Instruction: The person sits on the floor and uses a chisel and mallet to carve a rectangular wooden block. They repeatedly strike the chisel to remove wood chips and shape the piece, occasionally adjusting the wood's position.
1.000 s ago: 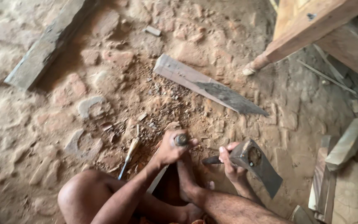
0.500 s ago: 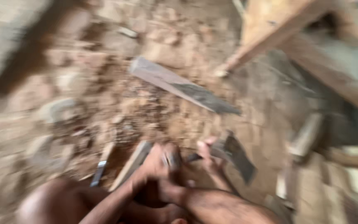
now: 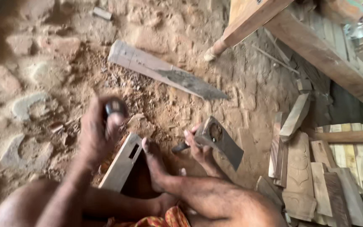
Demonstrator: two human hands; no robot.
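I sit on the dirt floor with my legs bent. My left hand, blurred, is closed around a dark-handled chisel and held above a pale wooden block with a rectangular slot cut in it. My bare foot presses against the block's right side. To the right of the foot, my right hand grips an axe-like metal head by its short handle, blade pointing down and right. The chisel's blade is hidden behind my hand.
A long grey wooden plank lies on the ground beyond the block. A wooden bench leg and beam rise at the upper right. Several cut and carved wood pieces are stacked at the right. Wood chips litter the brick-and-dirt floor.
My left hand has lifted with the chisel, uncovering the slotted block. The right hand with the axe head has shifted a little right. The view has swung and moved closer.
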